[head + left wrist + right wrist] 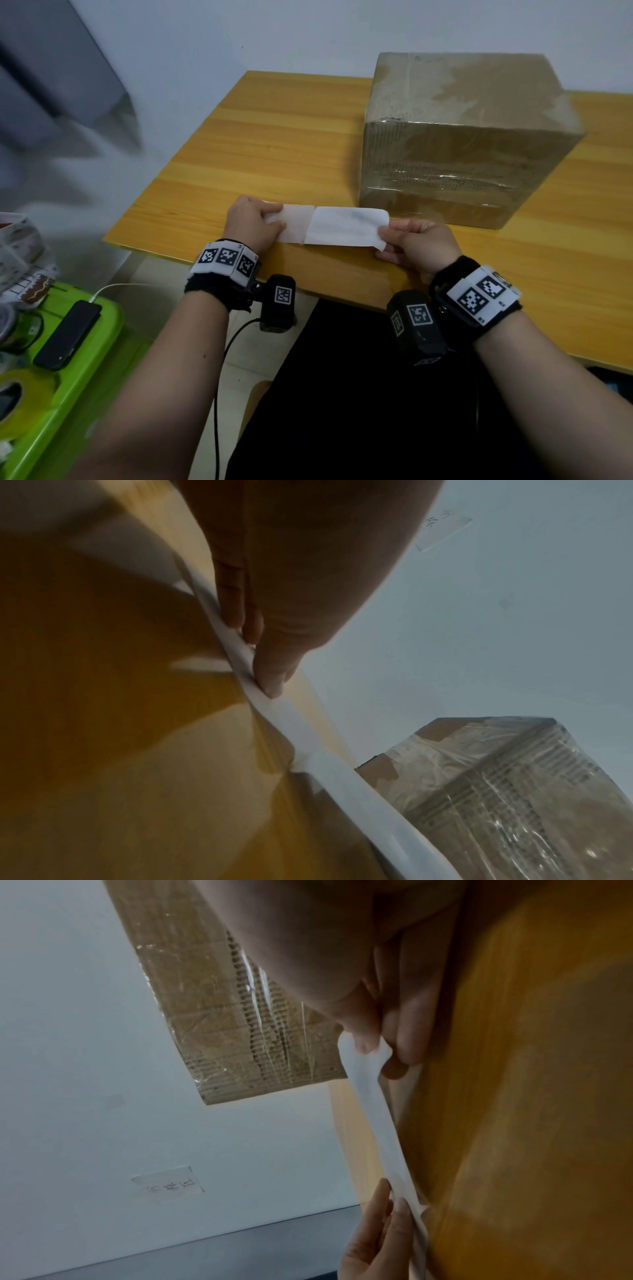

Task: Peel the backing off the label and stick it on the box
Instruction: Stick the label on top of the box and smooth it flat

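A white label (346,226) and its backing strip (294,222) stretch between my hands just above the wooden table (274,137). My left hand (253,222) pinches the backing's left end, thumb on top (270,680). My right hand (411,240) pinches the label's right edge between thumb and fingers (369,1039). The label overlaps the backing near the middle, mostly pulled apart from it. A taped cardboard box (462,137) stands on the table right behind the label, also seen in the left wrist view (496,791) and the right wrist view (222,1015).
A green plastic bin (61,377) at the lower left carries a black phone (68,334) on a charging cable and a roll of yellow tape (24,401). A white wall runs behind the table. The table's near edge lies under my wrists.
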